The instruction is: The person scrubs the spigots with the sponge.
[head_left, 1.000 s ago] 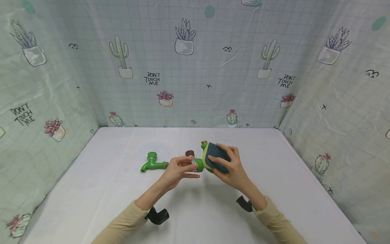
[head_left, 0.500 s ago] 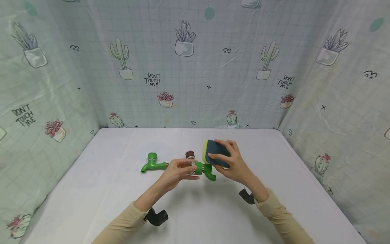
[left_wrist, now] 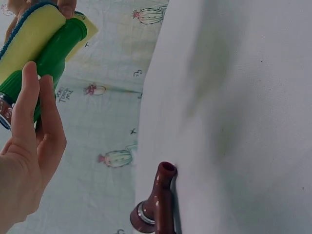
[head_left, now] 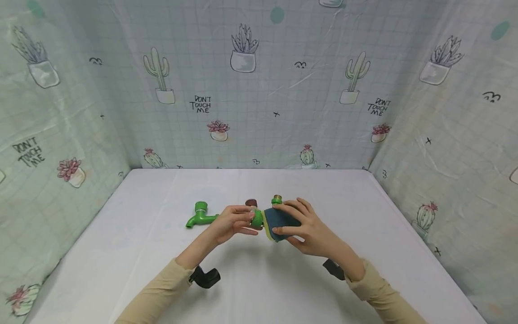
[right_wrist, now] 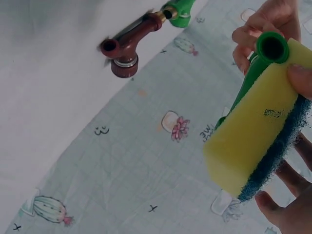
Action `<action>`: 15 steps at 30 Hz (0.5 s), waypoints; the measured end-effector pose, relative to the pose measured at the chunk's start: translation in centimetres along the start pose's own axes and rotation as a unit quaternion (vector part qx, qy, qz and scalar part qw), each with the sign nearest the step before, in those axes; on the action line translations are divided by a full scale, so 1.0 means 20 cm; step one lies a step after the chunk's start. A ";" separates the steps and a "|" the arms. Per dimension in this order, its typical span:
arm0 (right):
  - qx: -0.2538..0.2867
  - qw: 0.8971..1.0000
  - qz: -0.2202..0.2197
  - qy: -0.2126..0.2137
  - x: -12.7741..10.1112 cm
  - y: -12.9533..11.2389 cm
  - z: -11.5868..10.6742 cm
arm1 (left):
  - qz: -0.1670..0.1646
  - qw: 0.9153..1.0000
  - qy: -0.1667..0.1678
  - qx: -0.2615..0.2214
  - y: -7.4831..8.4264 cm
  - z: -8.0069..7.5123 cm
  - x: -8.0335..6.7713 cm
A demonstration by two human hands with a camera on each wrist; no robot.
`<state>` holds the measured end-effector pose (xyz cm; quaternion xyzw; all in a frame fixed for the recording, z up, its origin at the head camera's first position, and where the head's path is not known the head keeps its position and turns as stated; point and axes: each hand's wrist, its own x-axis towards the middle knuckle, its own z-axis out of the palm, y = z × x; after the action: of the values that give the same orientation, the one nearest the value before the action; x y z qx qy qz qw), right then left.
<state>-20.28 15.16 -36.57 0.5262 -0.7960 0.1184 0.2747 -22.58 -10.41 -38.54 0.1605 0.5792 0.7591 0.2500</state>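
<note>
While the left hand (head_left: pixel 234 222) pinches a green tap (head_left: pixel 257 218), the right hand (head_left: pixel 301 225) wraps a sponge (head_left: pixel 279 219) around it mid-scrub, likely needing a rub along the spout next.

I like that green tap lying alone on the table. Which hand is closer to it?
Left. The left hand is just beside the lone green tap, not touching it. The right hand is farther off, wrapping a sponge round another tap.
</note>
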 end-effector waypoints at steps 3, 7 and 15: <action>-0.005 1.000 0.002 -0.008 0.00 0.01 -0.02 | 0.005 0.999 -0.039 0.020 0.01 -0.01 0.00; -0.004 1.000 0.001 -0.012 0.01 0.03 -0.04 | 0.012 0.997 -0.070 0.039 0.03 -0.01 -0.01; -0.022 0.999 0.029 -0.006 0.03 0.12 -0.06 | 0.010 0.995 -0.084 0.044 0.03 -0.02 -0.03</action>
<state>-22.17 16.30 -35.04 0.4978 -0.8147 0.1059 0.2780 -22.34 -11.22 -37.95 0.2405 0.5872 0.7193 0.2827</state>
